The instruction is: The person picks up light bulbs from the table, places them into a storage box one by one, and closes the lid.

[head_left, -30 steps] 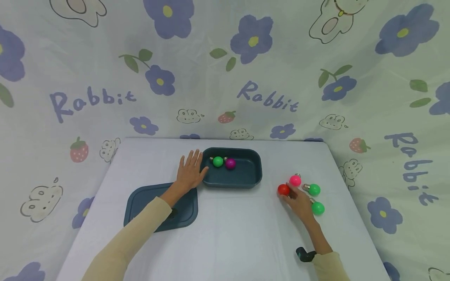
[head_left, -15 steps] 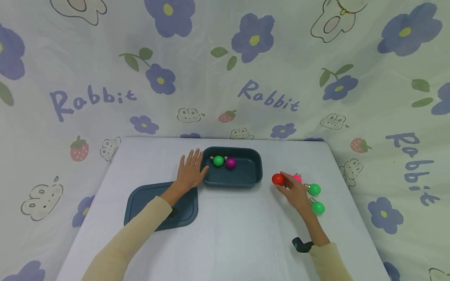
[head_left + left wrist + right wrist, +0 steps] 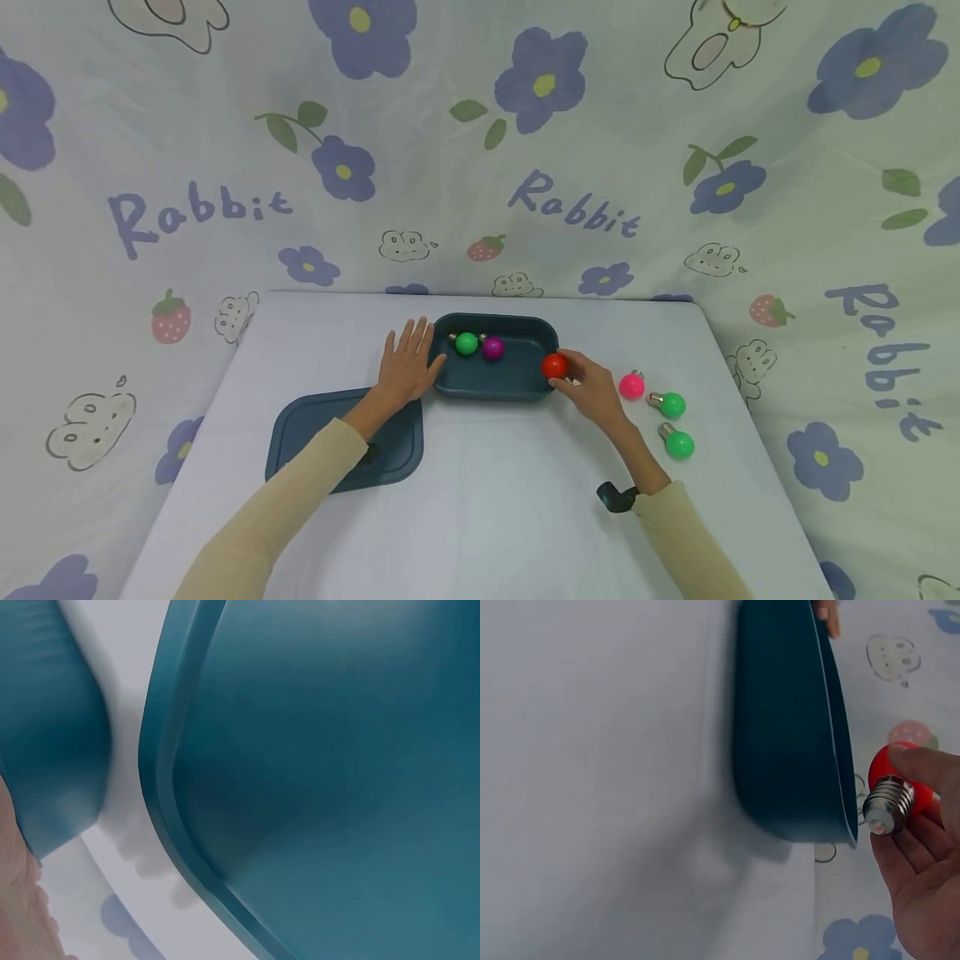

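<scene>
My right hand [image 3: 592, 387] pinches a red light bulb [image 3: 554, 366] at the right rim of a dark teal box [image 3: 495, 394]. In the right wrist view the bulb's metal screw base [image 3: 889, 802] points back toward the camera, with the thumb on the red globe. My left hand [image 3: 405, 364] lies with straight, spread fingers against the box's left side. Inside the box, toward the back left, are a green bulb [image 3: 467, 343] and a purple bulb [image 3: 492, 348].
A pink bulb [image 3: 632, 386] and two green bulbs, one farther back [image 3: 672, 405] and one nearer [image 3: 679, 444], lie on the right of the white table [image 3: 495, 500]. A flat teal lid [image 3: 397, 458] lies at left under the left forearm. A patterned cloth [image 3: 450, 167] hangs behind.
My right hand has lifted the red bulb away from the other loose bulbs and carried it left to the box's right rim. The left hand stays in place.
</scene>
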A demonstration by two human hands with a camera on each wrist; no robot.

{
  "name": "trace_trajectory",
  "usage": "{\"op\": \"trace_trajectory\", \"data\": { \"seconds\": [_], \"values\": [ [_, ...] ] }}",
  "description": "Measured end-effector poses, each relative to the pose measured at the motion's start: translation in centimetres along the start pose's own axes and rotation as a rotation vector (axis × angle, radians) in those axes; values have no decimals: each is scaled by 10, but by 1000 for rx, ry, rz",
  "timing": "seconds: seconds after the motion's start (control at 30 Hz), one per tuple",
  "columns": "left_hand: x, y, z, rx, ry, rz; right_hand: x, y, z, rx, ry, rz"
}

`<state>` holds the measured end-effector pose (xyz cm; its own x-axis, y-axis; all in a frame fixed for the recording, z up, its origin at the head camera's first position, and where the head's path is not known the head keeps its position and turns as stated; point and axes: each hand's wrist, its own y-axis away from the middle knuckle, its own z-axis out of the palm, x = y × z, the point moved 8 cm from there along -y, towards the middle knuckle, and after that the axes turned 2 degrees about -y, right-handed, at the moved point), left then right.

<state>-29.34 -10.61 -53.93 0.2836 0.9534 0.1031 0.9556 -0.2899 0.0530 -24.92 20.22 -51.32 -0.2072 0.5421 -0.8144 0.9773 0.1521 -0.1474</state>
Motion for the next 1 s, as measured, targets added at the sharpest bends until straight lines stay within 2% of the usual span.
{"op": "trace_trajectory", "data": {
  "seconds": [0.3, 0.53, 1.0],
  "values": [
    [-1, 1, 2, -23, 15, -6, -12, -23, 39, -83, -17, -7],
    [-1, 0, 1, -8, -7, -3, -22, -39, 64, -136, -2, -17],
    [-3, -2, 4, -12, -2, -7, -35, -57, 105, -197, 33, -51]
  ]
}}
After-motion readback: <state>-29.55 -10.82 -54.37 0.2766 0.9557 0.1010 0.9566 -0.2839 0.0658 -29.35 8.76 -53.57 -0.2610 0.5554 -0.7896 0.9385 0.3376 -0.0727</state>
